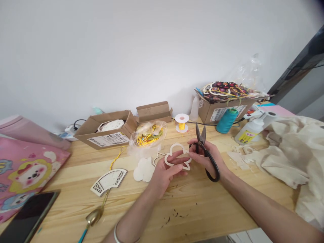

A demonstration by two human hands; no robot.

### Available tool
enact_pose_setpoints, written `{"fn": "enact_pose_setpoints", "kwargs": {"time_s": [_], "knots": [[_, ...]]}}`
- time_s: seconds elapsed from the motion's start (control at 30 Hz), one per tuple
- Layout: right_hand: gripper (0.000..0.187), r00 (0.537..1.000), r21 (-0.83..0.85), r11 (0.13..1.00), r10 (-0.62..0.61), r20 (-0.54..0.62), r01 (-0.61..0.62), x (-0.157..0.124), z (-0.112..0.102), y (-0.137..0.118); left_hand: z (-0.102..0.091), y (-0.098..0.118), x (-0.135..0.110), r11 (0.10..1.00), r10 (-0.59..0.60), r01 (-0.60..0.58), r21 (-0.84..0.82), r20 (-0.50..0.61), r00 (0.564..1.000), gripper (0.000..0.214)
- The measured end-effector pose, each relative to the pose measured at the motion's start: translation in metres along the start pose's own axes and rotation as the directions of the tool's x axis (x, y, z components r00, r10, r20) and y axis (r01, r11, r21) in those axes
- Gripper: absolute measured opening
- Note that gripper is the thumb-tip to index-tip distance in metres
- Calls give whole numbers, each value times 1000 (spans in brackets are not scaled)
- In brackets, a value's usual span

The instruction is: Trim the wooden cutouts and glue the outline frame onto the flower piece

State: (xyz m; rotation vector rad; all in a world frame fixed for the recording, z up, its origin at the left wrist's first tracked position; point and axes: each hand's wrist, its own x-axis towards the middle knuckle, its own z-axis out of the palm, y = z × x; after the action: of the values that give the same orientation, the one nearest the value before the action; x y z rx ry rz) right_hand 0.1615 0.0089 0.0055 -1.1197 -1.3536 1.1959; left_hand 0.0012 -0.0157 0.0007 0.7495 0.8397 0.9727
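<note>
A pale cloud-shaped frame [175,147] is held up between my two hands, just over the table. My left hand [164,177] grips its lower left side, thumb on the front and fingers behind. At its right edge, the fingertips of my right hand [206,157] touch or pinch the frame. Black-handled scissors [202,141] hang in that same right hand, blades up and slightly apart. Behind my left hand lie a cream cloud-shaped piece [143,169] and another thin outline frame [157,158], partly covered.
A fan-shaped ornament [109,182] with a gold, teal-ended tassel lies left, near a phone [30,216]. Along the wall stand an open carton [106,133], a yellow thread spool [182,123], a full carton [215,111], teal thread [227,120] and a glue bottle [249,131]. Cream cloth [298,152] lies right.
</note>
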Motion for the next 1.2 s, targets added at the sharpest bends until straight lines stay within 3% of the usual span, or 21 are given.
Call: {"fn": "enact_pose_setpoints", "kwargs": {"time_s": [0.17,0.3,0.57,1.0,1.1,1.2], "knots": [[27,1000,-35,999,-18,1,18,1,0,0,-2,1,0,999,-6,9,-52,47,999,36],[26,999,-45,999,-27,30,28,0,1,-1,-3,2,-1,992,-73,80,-95,71,995,33],[25,999,-51,998,-17,50,20,-1,2,-2,-3,3,-1,988,-120,131,-79,130,984,34],[22,994,-188,978,-101,-51,90,3,-2,1,1,10,-1,999,28,-29,-34,-40,999,29],[22,991,-221,969,-127,-48,114,3,-2,0,-1,10,-2,1000,-12,12,-29,-14,1000,29],[23,993,-200,973,-115,5,113,1,-1,0,-5,9,-3,986,-158,161,-49,67,985,30]]}}
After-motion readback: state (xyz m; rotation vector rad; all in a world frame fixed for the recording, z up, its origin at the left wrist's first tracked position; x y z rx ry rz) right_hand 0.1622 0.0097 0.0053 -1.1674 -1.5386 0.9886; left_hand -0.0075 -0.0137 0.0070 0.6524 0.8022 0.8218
